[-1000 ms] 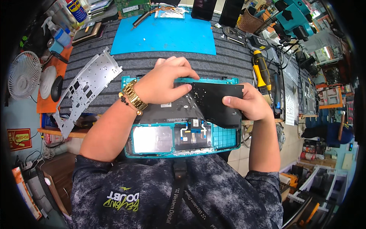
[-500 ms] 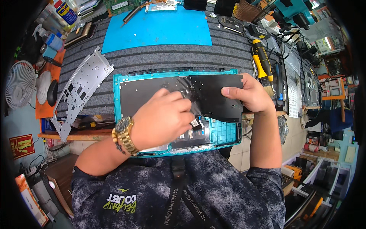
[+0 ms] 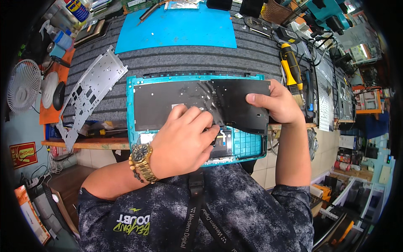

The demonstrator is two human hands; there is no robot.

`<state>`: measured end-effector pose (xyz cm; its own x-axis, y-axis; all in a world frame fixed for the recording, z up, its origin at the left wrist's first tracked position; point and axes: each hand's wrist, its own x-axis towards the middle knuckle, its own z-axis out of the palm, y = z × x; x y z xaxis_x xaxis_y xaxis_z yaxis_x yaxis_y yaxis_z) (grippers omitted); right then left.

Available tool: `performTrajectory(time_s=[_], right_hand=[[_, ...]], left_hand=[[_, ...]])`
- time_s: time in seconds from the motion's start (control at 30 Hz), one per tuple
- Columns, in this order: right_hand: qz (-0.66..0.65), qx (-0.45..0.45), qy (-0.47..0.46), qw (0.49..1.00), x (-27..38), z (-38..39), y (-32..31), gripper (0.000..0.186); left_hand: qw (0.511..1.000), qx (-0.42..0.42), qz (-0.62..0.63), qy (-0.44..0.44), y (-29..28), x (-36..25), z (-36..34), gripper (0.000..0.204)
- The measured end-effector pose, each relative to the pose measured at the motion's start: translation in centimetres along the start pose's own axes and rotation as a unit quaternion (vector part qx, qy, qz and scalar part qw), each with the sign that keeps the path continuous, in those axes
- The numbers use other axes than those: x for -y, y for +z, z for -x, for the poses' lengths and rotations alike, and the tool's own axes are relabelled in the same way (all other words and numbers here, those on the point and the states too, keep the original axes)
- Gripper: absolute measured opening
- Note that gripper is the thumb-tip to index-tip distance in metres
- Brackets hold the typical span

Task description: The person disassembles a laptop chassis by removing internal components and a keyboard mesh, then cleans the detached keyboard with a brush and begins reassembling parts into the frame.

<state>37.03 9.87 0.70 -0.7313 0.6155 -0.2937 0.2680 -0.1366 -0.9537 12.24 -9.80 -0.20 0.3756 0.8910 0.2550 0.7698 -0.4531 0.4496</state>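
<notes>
Right hand [image 3: 283, 103] pinches creased black sheet [image 3: 240, 103], perhaps plastic.

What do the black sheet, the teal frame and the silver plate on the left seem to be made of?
Black sheet: probably thin plastic film, semi-gloss; it creases and shines near its middle.
Teal frame: likely moulded plastic, satin; a ribbed grid shows at its right.
Silver plate: apparently stamped sheet metal, dull grey, with many cut-outs; whether it is painted or bare, I cannot tell.

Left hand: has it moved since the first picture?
Yes. The left hand has come toward the person, away from the blue mat, from the far edge of the teal case to its nearer part.
</notes>
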Motion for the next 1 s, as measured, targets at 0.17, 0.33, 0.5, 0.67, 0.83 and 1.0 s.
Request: performTrajectory(time_s=[0.17, 0.33, 0.5, 0.67, 0.83, 1.0], right_hand=[[-0.015, -0.010, 0.018, 1.000, 0.7, -0.1, 0.7, 0.014], [-0.030, -0.026, 0.040, 0.998, 0.8, -0.2, 1.1, 0.015], [-0.018, -0.048, 0.038, 0.998, 0.6, -0.3, 1.3, 0.016], [-0.082, -0.084, 0.041, 0.992, 1.6, 0.0, 2.7, 0.015], [-0.121, -0.072, 0.028, 0.990, 1.9, -0.2, 2.3, 0.016], [-0.082, -0.067, 0.037, 0.994, 3.7, -0.1, 3.6, 0.017]], left_hand=[[0.999, 0.021, -0.012, -0.022, 0.0, -1.1, 1.0, 0.055], [0.998, 0.028, -0.038, -0.029, 0.1, -1.3, 2.0, 0.064], [0.997, 0.035, -0.042, -0.046, 0.1, -1.2, 2.6, 0.067], [0.996, 0.039, -0.049, -0.064, 0.2, -1.7, 2.9, 0.067], [0.995, 0.038, -0.052, -0.071, 0.2, -1.9, 2.9, 0.066], [0.993, 0.045, -0.060, -0.094, 0.2, -2.4, 2.9, 0.064]])
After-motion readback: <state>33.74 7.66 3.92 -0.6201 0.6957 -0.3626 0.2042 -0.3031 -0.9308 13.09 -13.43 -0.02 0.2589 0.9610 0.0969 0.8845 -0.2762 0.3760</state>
